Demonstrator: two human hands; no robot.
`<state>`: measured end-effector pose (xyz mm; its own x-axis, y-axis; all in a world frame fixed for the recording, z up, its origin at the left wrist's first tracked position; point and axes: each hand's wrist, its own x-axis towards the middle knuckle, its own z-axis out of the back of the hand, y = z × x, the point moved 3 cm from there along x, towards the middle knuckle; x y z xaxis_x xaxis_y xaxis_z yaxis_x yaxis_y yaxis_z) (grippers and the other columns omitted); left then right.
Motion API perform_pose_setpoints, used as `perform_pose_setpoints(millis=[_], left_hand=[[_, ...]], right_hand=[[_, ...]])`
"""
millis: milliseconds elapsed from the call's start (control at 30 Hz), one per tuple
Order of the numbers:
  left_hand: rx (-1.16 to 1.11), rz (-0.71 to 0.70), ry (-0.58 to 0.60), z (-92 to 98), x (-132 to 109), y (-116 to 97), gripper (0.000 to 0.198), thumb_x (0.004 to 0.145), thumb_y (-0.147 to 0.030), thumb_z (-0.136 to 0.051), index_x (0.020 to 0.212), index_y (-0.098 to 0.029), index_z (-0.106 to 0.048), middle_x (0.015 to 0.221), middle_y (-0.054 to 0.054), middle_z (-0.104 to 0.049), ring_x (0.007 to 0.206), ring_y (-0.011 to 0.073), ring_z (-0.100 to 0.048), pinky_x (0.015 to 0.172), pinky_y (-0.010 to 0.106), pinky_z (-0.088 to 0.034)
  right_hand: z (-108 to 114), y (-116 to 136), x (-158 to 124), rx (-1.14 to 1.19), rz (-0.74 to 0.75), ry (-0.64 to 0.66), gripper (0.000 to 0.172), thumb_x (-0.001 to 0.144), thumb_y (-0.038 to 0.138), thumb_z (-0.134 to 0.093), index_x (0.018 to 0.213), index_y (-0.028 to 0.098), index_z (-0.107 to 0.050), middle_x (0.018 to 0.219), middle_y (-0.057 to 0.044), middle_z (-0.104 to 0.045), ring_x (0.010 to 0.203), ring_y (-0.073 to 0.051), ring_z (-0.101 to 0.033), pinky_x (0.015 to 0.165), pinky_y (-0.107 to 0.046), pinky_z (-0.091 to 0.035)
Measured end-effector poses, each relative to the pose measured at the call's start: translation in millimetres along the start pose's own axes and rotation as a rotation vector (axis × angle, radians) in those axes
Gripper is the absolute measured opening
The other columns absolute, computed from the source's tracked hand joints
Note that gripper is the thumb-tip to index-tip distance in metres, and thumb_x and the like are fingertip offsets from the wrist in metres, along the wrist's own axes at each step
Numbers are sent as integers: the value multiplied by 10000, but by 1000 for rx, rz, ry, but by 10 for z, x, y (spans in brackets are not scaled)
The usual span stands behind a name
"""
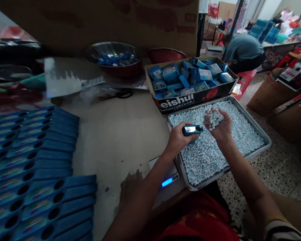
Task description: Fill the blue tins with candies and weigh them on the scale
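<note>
My left hand [175, 140] grips a small blue box [192, 130] above the left part of a metal tray. Its shiny inside shows through the opening facing up. My right hand [224, 130] is cupped palm up, full of small white and pale blue candies [214, 119], just right of the box. Beneath both hands, the metal tray [267, 143] is spread with many of the same loose candies [205, 160]. Partly under my left forearm lies a small scale [174, 177] with a lit blue display [167, 182]; its digits are too blurred to read.
A black printed carton [203, 100] of blue boxes [170, 74] stands behind the tray. Rows of blue boxes [47, 154] with round dark holes fill the left. Farther back are a metal bowl [130, 71] and a red bowl [167, 53]. A person [248, 50] bends over beyond the carton.
</note>
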<state>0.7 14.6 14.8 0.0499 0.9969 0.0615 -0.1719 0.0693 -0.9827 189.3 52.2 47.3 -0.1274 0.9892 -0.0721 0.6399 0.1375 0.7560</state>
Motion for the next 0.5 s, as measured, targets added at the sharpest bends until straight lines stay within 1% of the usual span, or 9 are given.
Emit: perform_pose_setpoints(millis=[67, 133, 233, 333, 433, 500], left_hand=[[63, -20, -18, -24, -1, -26, 433, 636, -359, -947, 1007, -207, -782, 838, 13, -749, 753, 190, -670, 690, 289, -525], [89, -28, -20, -47, -1, -37, 439, 637, -362, -953, 1013, -214, -780, 849, 10, -756, 767, 198, -675, 711, 300, -530], [113, -27, -16, -79, 2, -60, 430, 646, -336, -953, 1021, -224, -777, 874, 6, -765, 799, 207, -691, 745, 312, -537], [149, -24, -10, -95, 14, -87, 409, 646, -259, -940, 1019, -224, -779, 908, 8, -771, 845, 216, -711, 798, 322, -544], [126, -24, -21, -70, 45, -56, 415, 630, -235, -940, 1013, -226, -779, 940, 17, -776, 896, 229, -725, 827, 328, -554], [34, 4, -32, -44, 72, 21, 433, 623, -241, -936, 1021, -227, -765, 932, 14, -768, 890, 226, -724, 802, 318, -556]], right_hand=[[-193, 15, -31, 45, 75, -8, 253, 884, 463, -685, 827, 233, -600, 819, -6, -633, 643, -115, -524, 567, -246, -484], [-323, -19, -55, 11, 144, -22, 329, 944, 474, -686, 758, 231, -567, 750, 10, -573, 641, -107, -525, 604, -244, -500], [-379, -95, -41, -44, 207, -44, 478, 990, 546, -689, 686, 228, -503, 662, 36, -458, 602, -93, -482, 597, -226, -482], [-257, -127, 70, -27, 195, -97, 523, 1005, 607, -666, 691, 236, -472, 619, 57, -406, 540, -86, -422, 533, -218, -435], [31, -114, 229, 92, 85, -210, 498, 1031, 575, -641, 711, 241, -456, 564, 81, -387, 467, -80, -352, 467, -209, -380], [256, -102, 294, 160, 17, -279, 465, 1035, 509, -655, 715, 239, -452, 546, 86, -418, 451, -76, -363, 458, -194, -387]])
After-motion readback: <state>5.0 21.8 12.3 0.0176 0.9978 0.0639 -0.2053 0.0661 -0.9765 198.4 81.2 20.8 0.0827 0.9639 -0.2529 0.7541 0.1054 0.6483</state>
